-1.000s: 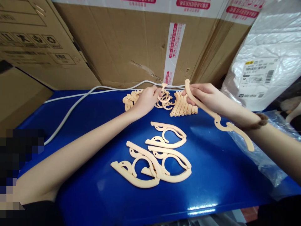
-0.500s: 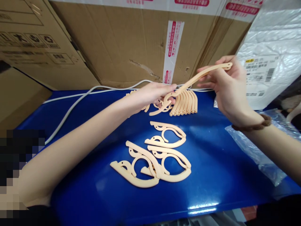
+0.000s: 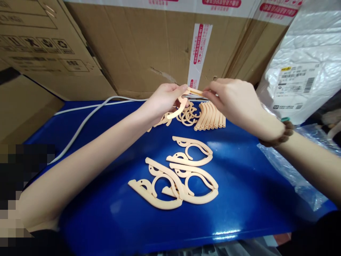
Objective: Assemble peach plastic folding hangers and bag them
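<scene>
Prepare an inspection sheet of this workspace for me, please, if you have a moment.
Surface: glossy blue tabletop, reflecting light near its front edge.
Hands: left hand holds a curved cream piece; right hand pinches a thin cream strip; whether these join is hidden.
Job's things: three folded cream hangers lie flat, the two nearest overlapping; behind them, a row of curved cream slats and a heap of curved cream hooks.
Clutter: crumpled clear plastic film, right side.
Tools: nothing seen.
Cables: white cable along the back, curving forward at left.
Surroundings: brown cardboard boxes behind and left; labelled white plastic parcel at right.
</scene>
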`<state>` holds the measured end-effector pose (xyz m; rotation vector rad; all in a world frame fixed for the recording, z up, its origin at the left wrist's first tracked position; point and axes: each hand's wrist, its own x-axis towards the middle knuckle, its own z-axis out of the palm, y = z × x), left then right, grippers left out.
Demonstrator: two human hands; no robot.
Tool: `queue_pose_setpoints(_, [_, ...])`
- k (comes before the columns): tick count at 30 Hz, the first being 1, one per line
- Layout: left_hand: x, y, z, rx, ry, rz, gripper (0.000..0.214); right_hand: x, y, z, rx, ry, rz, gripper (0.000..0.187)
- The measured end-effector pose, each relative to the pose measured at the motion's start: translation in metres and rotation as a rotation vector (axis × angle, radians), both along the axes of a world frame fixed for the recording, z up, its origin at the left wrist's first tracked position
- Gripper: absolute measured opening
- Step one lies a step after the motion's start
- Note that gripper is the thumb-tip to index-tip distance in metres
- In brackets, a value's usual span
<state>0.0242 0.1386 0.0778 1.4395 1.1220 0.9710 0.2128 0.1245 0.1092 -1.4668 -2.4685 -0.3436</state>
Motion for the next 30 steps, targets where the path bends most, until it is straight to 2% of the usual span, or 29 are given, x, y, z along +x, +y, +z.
queue_pose_setpoints(6, [0.001,-0.006,0.006,0.018,0.115,-0.062,0.039,-0.011,0.005,-0.013,-0.016,-0.139,0.054,0.038])
queue_pose_setpoints(9, [0.001,-0.009,0.002,0.056,0.195,-0.063,0.036,-0.01,0.01,-0.013,-0.076,-0.094,0.084,0.038])
queue_pose_setpoints(11, [0.0,-0.01,-0.002,0.144,0.272,-0.068,0.034,-0.009,0.012,-0.014,-0.122,-0.004,0.142,0.037])
queue_pose_setpoints(13, [-0.002,-0.01,-0.006,0.315,0.386,-0.05,0.034,-0.009,0.012,-0.014,-0.221,0.175,0.188,0.036])
queue_pose_setpoints(16, [-0.008,-0.007,-0.011,0.589,0.623,0.056,0.029,-0.003,0.014,-0.015,-0.577,0.665,0.155,0.032])
queue_pose_setpoints(18, [-0.016,0.001,-0.014,0.648,0.729,0.102,0.029,0.006,0.019,-0.016,-0.811,0.955,0.102,0.026])
queue_pose_setpoints(20, [-0.026,0.012,-0.019,0.591,0.751,0.064,0.033,0.019,0.025,-0.019,-0.902,1.081,0.065,0.024])
queue_pose_setpoints(22, [-0.036,0.027,-0.027,0.461,0.758,-0.008,0.035,0.034,0.03,-0.024,-0.826,1.107,0.014,0.027])
queue_pose_setpoints(24, [-0.043,0.041,-0.034,0.35,0.827,-0.045,0.032,0.048,0.032,-0.029,-0.628,1.039,-0.026,0.028])
queue_pose_setpoints(26, [-0.046,0.051,-0.041,0.335,0.947,-0.033,0.029,0.061,0.029,-0.032,-0.412,0.891,-0.023,0.026])
queue_pose_setpoints(30, [-0.048,0.058,-0.047,0.403,1.11,0.019,0.03,0.084,0.017,-0.036,-0.088,0.527,0.041,0.018])
